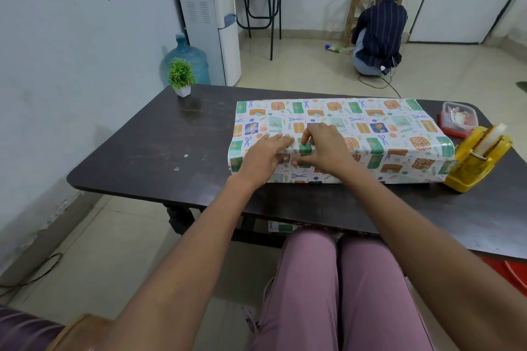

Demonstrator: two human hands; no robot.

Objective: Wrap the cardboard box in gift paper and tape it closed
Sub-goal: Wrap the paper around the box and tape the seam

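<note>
Spreading under both hands, the dark table (142, 145) carries everything. The cardboard box itself is hidden, covered all over by the gift paper (370, 128), which runs from under the hands far out to the right and rests flat on the table. Beyond the right end of the parcel sit a yellow tape dispenser (479, 159) and, behind it, a clear container (459, 118) with a red base. A small potted plant (181, 77) stands well off to the left, past the left hand.

The left hand (263, 155) lies with straight fingers pressed flat on the paper at the near top edge. The right hand (322, 145), just beside it, has curled fingers and thumb pressing or pinching at the same edge, seemingly smoothing a piece of tape, though no tape is plainly visible.

If the left hand lifts too soon, the paper could spring loose and the seam gape. Tape pressed unevenly might wrinkle or miss the overlap. The paper bulges at the far right end, so that end looks unfolded yet. Whether the seam lies under the fingers cannot be told.
</note>
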